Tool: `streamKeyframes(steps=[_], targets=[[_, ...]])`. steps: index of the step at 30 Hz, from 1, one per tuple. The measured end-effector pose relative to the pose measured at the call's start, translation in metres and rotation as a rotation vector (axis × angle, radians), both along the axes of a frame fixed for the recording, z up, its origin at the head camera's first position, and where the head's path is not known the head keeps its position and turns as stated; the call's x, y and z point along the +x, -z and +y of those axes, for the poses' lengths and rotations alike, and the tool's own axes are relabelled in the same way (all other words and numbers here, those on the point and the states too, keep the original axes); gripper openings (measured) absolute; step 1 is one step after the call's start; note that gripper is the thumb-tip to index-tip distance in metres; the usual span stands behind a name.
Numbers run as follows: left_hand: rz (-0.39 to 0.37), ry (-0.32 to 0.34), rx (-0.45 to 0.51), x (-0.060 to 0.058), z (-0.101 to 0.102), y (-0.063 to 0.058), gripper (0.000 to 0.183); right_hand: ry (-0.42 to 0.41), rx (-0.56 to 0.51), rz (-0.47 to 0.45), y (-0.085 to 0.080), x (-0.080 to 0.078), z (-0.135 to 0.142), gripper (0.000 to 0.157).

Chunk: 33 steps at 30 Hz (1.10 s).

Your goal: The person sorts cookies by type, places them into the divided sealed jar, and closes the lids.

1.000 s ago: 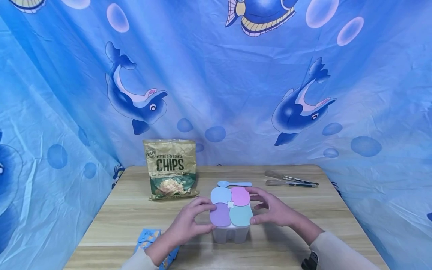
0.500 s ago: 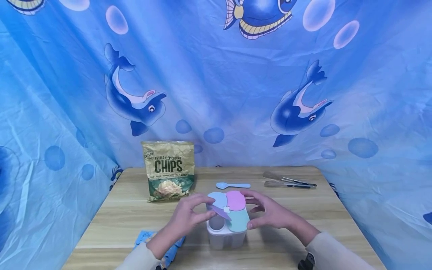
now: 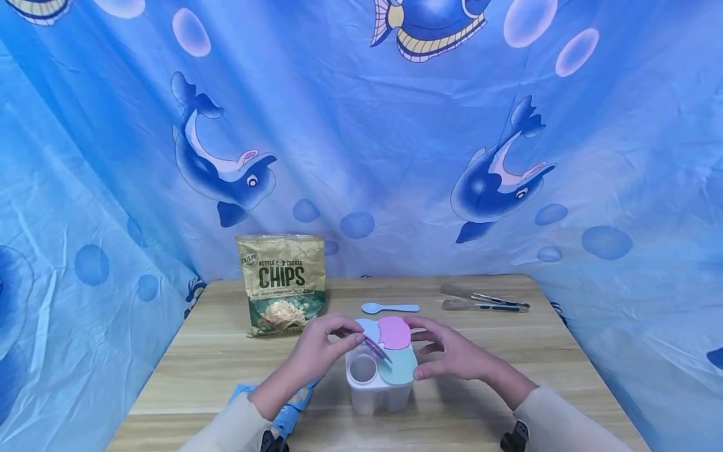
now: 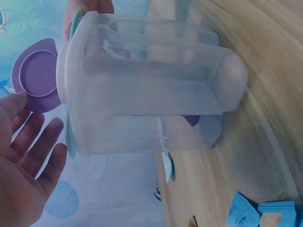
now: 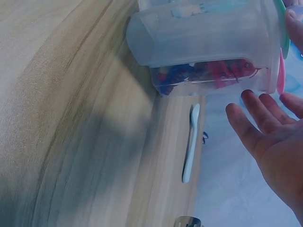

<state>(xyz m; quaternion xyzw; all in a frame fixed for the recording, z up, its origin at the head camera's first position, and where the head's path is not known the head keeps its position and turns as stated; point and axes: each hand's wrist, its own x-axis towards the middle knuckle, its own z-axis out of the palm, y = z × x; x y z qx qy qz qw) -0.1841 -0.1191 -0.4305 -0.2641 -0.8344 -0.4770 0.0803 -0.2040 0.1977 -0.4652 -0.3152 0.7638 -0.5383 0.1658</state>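
Opening the box [image 3: 378, 398], at six o'clock in my head view, seems the step: my left hand [image 3: 321, 345] pinches the tilted purple lid [image 4: 40, 73] by the seven-o'clock well [image 3: 363, 369]; my right hand [image 3: 452, 353] spreads wide at three. Next likely calls for drawing that lid clear.
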Motion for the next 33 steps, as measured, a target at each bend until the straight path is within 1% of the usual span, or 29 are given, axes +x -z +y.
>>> streamKeyframes(steps=[2, 3, 6, 9, 11, 13, 16, 19, 24, 31, 33], targets=[[-0.017, 0.010, 0.000, 0.000, 0.000, -0.002, 0.006, 0.012, 0.015, 0.022, -0.001, 0.001, -0.001, 0.091], [-0.022, 0.013, -0.002, 0.000, -0.001, -0.002, 0.007, 0.023, 0.032, 0.048, -0.003, 0.002, -0.001, 0.091], [-0.042, 0.008, -0.013, 0.001, -0.002, -0.004, 0.008, 0.067, 0.070, 0.166, -0.009, 0.006, -0.002, 0.085], [-0.056, 0.003, -0.019, 0.001, -0.004, -0.005, 0.008, 0.128, 0.074, 0.306, -0.016, 0.010, -0.004, 0.073], [-0.066, -0.001, -0.017, 0.002, -0.004, -0.005, 0.008, 0.158, 0.039, 0.365, -0.019, 0.014, -0.007, 0.062], [-0.071, -0.003, -0.013, 0.001, -0.004, -0.005, 0.008, 0.174, 0.005, 0.397, -0.022, 0.017, -0.012, 0.054], [-0.069, -0.004, -0.007, 0.001, -0.004, -0.003, 0.007, 0.175, -0.046, 0.388, -0.025, 0.024, -0.019, 0.047], [-0.063, -0.003, -0.002, 0.000, -0.004, -0.001, 0.007, 0.158, -0.068, 0.360, -0.028, 0.030, -0.025, 0.044], [-0.055, -0.003, 0.001, 0.000, -0.004, 0.000, 0.007, 0.132, -0.059, 0.343, -0.031, 0.036, -0.033, 0.040], [-0.042, -0.007, -0.005, 0.002, -0.004, -0.001, 0.008, 0.148, -0.041, 0.329, -0.032, 0.039, -0.044, 0.031], [-0.040, -0.005, -0.005, 0.002, -0.004, -0.001, 0.007, 0.151, -0.045, 0.340, -0.032, 0.040, -0.046, 0.028]])
